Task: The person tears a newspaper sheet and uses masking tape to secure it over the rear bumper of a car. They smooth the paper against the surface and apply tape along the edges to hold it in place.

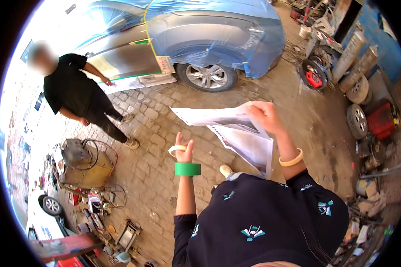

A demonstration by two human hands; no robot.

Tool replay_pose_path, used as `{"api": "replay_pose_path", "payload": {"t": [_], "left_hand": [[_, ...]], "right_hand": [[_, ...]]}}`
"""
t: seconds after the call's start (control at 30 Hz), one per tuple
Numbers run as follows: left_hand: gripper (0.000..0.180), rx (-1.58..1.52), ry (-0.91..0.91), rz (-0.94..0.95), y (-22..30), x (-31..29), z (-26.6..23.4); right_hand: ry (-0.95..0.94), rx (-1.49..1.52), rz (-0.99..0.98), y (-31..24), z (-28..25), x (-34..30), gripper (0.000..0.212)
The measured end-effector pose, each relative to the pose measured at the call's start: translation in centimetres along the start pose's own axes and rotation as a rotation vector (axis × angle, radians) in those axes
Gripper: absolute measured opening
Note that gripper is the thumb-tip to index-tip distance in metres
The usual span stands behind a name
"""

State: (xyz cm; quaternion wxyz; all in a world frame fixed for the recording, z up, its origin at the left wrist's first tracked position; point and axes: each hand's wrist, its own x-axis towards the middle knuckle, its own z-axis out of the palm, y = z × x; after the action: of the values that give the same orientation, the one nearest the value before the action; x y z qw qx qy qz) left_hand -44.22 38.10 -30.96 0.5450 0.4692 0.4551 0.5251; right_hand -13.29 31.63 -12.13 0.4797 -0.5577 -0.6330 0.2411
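Right hand [263, 116]: fingers pinching a folded printed sheet [250, 144], hanging before the body. Left hand [185, 154]: fingers pointing upward, cream ring [177, 147] sitting at them; cannot tell whether gripping. Green tape roll [187, 169]: circling left wrist. Person in black [69, 84]: standing at left. Film-covered car [218, 31]: blocking the far side. Gas cylinders [349, 53]: leaning at right. Paved floor [153, 182]: running beneath everything, clutter [93, 209] lining the workshop's edges.

No readable wording: only blurred dark print on the creased paper sheet [248, 143] and reddish lettering, too indistinct to read, on masking paper [165, 65] against the car [223, 29].
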Motion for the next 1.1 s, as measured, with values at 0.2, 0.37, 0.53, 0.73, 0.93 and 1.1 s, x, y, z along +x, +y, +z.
{"api": "replay_pose_path", "payload": {"t": [0.2, 0.37, 0.53, 0.73, 0.93, 1.1], "left_hand": [[0.068, -0.25, -0.197, 0.27, -1.7, 7.5, -0.4], [0.024, -0.2, -0.227, 0.117, 2.1, 7.9, 1.3], [0.022, -0.03, -0.211, 0.036, 5.5, 7.4, 1.6], [0.022, -0.004, -0.13, -0.195, 8.5, 5.4, 2.8], [0.022, 0.063, -0.114, -0.203, 7.6, 2.7, 4.9], [0.022, 0.088, -0.198, -0.142, 8.0, -0.5, 4.8]], "right_hand": [[0.1, 0.37, 0.064, 1.7, -5.1, -1.6, 0.019], [0.336, 0.728, 0.026, 2.1, -6.9, -0.9, 0.018], [0.537, 0.415, 0.156, 6.4, -8.7, 1.3, 0.028], [0.691, -0.047, 0.031, 5.5, -3.8, 1.3, 0.034], [-0.206, 0.324, 0.209, 3.5, 8.2, -1.2, 0.037], [-0.264, 0.321, 0.226, 2.4, 13.1, -2.7, 0.051]]}}
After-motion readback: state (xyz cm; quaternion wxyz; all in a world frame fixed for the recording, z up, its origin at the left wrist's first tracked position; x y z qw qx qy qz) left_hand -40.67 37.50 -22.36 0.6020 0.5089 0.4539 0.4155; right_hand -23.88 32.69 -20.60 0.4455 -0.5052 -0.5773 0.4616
